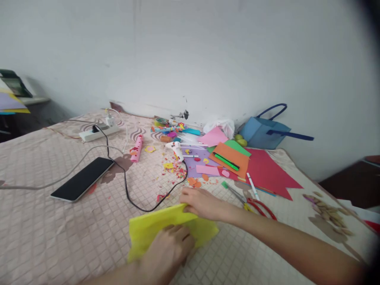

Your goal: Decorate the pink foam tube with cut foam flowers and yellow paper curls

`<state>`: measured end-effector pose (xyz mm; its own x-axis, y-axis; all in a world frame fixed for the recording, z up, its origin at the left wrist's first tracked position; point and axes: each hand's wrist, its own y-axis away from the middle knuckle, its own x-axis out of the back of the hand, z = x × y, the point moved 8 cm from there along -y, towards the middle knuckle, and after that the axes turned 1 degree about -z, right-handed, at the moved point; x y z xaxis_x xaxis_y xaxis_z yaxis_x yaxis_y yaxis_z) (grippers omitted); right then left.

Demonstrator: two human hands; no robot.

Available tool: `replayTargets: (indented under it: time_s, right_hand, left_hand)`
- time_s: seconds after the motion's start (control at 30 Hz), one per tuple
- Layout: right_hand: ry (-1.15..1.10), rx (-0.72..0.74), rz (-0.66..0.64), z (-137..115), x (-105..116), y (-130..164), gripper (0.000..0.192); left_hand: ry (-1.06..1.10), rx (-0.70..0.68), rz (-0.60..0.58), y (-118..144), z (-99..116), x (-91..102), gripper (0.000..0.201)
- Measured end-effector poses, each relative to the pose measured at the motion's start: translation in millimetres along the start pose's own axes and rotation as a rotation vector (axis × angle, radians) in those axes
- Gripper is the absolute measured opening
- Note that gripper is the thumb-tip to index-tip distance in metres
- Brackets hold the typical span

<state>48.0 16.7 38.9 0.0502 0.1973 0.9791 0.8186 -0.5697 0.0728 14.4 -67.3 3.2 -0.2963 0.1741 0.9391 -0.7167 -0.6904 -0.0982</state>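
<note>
A yellow sheet of paper (148,231) lies on the quilted pink bedspread (44,237) in front of me. My left hand (168,253) presses flat on its near middle, fingers curled on the paper. Reaching in from the right, my right hand (202,204) pinches the sheet's far top edge. Red-handled scissors (255,206) lie just right of my right wrist, not touched.
A black phone (81,179) lies at left with a black cable looping past it to a white power strip (97,132). Behind are a white glue gun (177,149), coloured paper sheets (234,158), scraps, markers, a white pen (252,186) and a blue bag (263,132) against the wall.
</note>
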Motion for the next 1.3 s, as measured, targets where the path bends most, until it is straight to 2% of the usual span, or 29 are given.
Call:
replayTargets:
  time_s: [0.1, 0.17, 0.23, 0.33, 0.4, 0.47, 0.6, 0.67, 0.73, 0.83, 0.9, 1.0, 1.07, 1.13, 1.23, 1.3]
  right_hand:
    - [-0.051, -0.148, 0.018, 35, 16, 25, 0.012]
    - [-0.061, -0.238, 0.069, 62, 28, 45, 0.024]
    - [-0.049, -0.295, 0.079, 91, 36, 65, 0.027]
    - [0.012, -0.391, 0.093, 140, 49, 93, 0.029]
    - [0.063, -0.477, 0.159, 177, 67, 106, 0.029]
    - [0.099, -0.533, 0.215, 215, 87, 111, 0.029]
    - [0.162, -0.623, 0.303, 281, 129, 101, 0.021]
    - [0.186, -0.686, 0.368, 305, 146, 92, 0.018]
    - [0.203, -0.745, 0.465, 318, 159, 86, 0.022]
    - [0.178, -0.775, 0.595, 314, 161, 78, 0.027]
    - [0.115, -0.748, 0.633, 295, 148, 73, 0.025]
    - [-0.044, -0.664, 0.606, 244, 110, 70, 0.022]
    - [-0.199, -0.596, 0.543, 202, 77, 70, 0.028]
    - [-0.665, -0.537, 0.434, 163, 34, 69, 0.035]
    - [-1.178, -0.494, 0.253, 108, -16, 64, 0.044]
    - [-1.468, -0.45, 0.291, 87, -30, 57, 0.04]
  left_hand:
    - [0.018, -0.041, 0.021, -8, 0, 4.8, 0.007]
    - [0.001, -0.063, 0.002, -16, -1, 8.0, 0.006]
    - [-0.025, -0.065, -0.028, -25, -4, 11.3, 0.006]
    - [-0.002, -0.059, -0.088, -40, -11, 15.8, 0.004]
    - [0.057, -0.04, -0.126, -50, -17, 18.4, 0.007]
    - [0.139, -0.009, -0.121, -58, -24, 22.6, 0.011]
    - [0.372, 0.08, -0.018, -69, -43, 30.3, 0.014]
    - [0.505, 0.132, 0.015, -72, -52, 29.8, 0.012]
    - [0.645, 0.2, 0.038, -74, -64, 27.7, 0.009]
    - [0.866, 0.304, 0.083, -76, -81, 24.4, 0.006]
    - [1.079, 0.363, 0.079, -77, -90, 18.3, 0.011]
    - [1.383, 0.442, 0.035, -77, -96, 7.0, 0.023]
    - [1.496, 0.463, 0.03, -77, -97, 3.9, 0.027]
    - [1.568, 0.465, 0.043, -76, -95, 3.6, 0.028]
    - [1.645, 0.453, 0.067, -77, -88, 4.7, 0.027]
    - [1.665, 0.451, 0.059, -76, -82, 3.8, 0.026]
